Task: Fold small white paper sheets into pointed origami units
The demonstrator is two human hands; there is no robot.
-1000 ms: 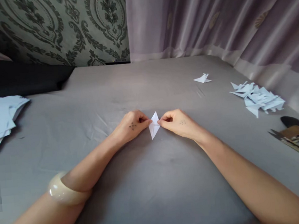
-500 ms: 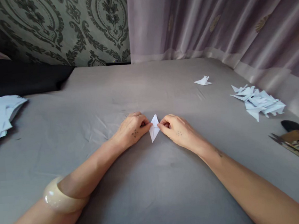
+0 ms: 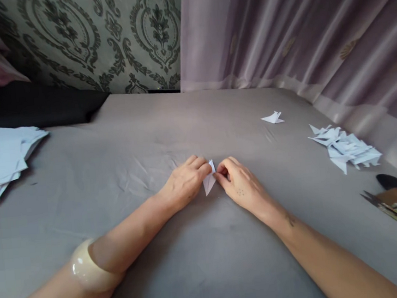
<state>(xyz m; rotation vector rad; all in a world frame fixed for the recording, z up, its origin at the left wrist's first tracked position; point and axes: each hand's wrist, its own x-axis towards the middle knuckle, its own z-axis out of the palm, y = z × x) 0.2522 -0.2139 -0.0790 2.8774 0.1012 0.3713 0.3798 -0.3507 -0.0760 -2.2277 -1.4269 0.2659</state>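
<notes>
Between my hands is a small folded white origami paper (image 3: 209, 183), a narrow diamond with one point toward me and a small tip at its far end. My left hand (image 3: 188, 177) has its fingers closed over the paper's left side and partly covers it. On the opposite edge, the thumb and index finger of my right hand (image 3: 237, 179) pinch the paper. A cream bangle (image 3: 92, 269) circles my left forearm.
One folded paper bird (image 3: 273, 118) lies at the far right, beyond a heap of folded papers (image 3: 347, 146). Scissors (image 3: 393, 213) and other small tools sit at the right edge. At left are a stack of white sheets (image 3: 1, 157) and a black cloth (image 3: 38, 105).
My left fingers have moved over the paper's left side and now cover more of it. The paper looks narrower, and the whole view has shifted slightly.
</notes>
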